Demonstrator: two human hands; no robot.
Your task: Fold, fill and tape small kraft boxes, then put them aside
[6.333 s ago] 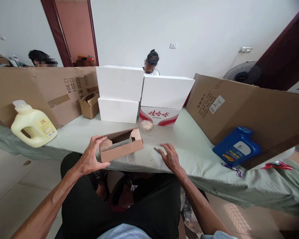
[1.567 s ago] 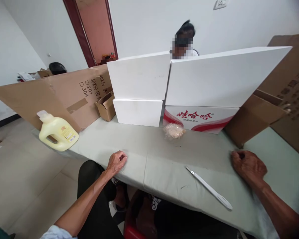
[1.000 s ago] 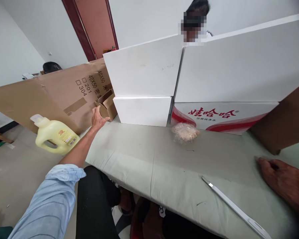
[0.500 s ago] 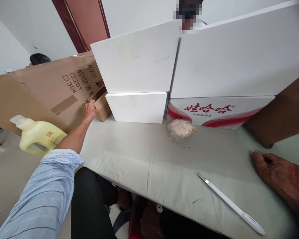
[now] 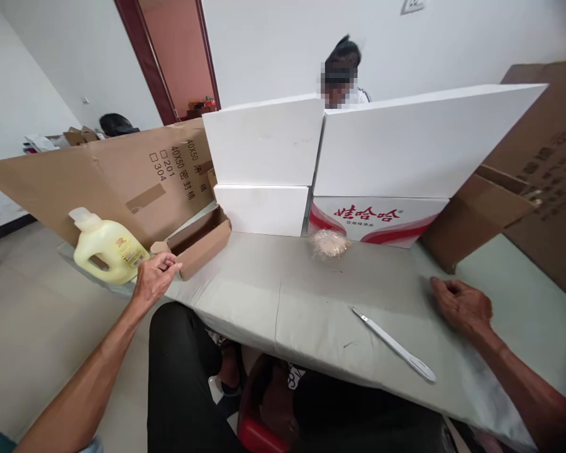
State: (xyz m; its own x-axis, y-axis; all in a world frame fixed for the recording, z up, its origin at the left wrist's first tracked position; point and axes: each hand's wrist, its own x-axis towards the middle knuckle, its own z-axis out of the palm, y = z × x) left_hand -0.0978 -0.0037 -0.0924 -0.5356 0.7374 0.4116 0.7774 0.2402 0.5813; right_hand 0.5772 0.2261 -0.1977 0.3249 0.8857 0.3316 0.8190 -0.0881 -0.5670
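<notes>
My left hand [image 5: 158,274] is closed on the near end of a small, long, open-topped cardboard box [image 5: 207,253], at the table's left side. The inside of the box is dark, and I cannot make out what is in it. A yellow jug-shaped bottle with a pale cap [image 5: 110,251] stands just left of this hand. My right hand [image 5: 462,305] rests on the table at the right, fingers curled in, with nothing visible in them. Between the hands lies a white-handled scalpel [image 5: 396,346], its blade pointing away to the left. It touches neither hand.
A clear plastic bag of pale bits [image 5: 329,243] lies before stacked white boxes [image 5: 268,151] and a box with red lettering [image 5: 382,220]. Large cardboard [image 5: 117,170] walls off the left; a brown carton [image 5: 476,214] stands right. Another person [image 5: 342,75] is behind the boxes.
My left hand has drawn the small cardboard box out towards me, from beside the white boxes. The view has shifted, showing more of the right arm; the right hand stays curled on the table.
</notes>
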